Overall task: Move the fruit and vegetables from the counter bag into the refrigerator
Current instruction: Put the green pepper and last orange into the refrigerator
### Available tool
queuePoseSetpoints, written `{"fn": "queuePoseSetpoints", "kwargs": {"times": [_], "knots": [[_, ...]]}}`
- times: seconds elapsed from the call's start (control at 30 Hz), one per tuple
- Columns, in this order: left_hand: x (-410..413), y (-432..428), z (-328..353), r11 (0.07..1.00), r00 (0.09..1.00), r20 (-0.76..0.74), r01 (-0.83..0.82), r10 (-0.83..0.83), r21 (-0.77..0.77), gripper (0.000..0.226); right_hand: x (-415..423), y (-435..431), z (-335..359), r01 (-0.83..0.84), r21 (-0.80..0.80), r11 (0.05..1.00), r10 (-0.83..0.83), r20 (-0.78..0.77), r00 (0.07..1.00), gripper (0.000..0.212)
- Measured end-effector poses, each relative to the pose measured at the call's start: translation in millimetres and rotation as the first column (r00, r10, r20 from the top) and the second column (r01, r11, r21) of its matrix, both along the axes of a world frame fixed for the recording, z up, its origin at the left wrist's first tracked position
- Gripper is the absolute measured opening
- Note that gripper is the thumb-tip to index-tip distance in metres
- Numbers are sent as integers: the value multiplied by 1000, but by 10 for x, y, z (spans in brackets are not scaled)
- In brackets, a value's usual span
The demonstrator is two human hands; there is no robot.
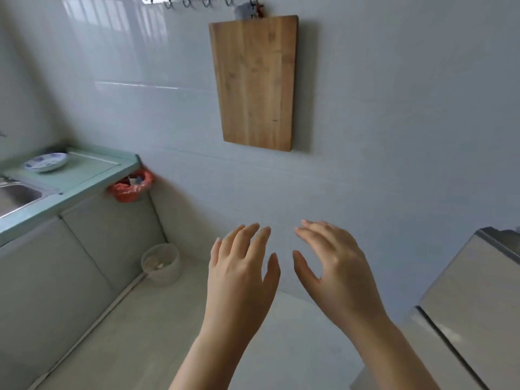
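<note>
While both hands hang over the pale floor, nothing is held:
Left hand: palm down, fingers spread and loosely curved, its grip open and empty.
Right hand: palm down just beside the left, fingers splayed, its grip open and empty.
Refrigerator: boxy, smooth silver-white, at lower right with its door closed.
Bench: glossy pale-green top at left, carrying a shallow blue-and-white plate beside a steel sink.
Red bag: crinkled plastic, hanging off the bench end; fruit and vegetables cannot be made out.
Cutting board: rectangular wood, hanging on the tiled wall.
Bin: round, pale, on the floor.
</note>
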State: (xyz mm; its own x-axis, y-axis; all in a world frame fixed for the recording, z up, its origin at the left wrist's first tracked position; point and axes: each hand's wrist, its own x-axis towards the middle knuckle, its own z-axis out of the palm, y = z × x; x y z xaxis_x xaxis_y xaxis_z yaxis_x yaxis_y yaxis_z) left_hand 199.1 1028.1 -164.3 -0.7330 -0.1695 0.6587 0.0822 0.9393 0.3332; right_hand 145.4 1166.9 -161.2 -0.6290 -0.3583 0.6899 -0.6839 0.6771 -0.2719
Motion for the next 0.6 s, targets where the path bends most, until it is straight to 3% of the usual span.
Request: {"fn": "queuePoseSetpoints", "kwargs": {"times": [0.3,0.6], "knots": [[1469,-1702,-82,940,940,-16,-340,341,17,37,996,-1927,-31,-342,-14,940,342,33,939,39],[2697,-2749,-256,808,808,-3,-590,590,6,38,1950,-3382,-151,-604,-20,797,603,80,794,39]]}}
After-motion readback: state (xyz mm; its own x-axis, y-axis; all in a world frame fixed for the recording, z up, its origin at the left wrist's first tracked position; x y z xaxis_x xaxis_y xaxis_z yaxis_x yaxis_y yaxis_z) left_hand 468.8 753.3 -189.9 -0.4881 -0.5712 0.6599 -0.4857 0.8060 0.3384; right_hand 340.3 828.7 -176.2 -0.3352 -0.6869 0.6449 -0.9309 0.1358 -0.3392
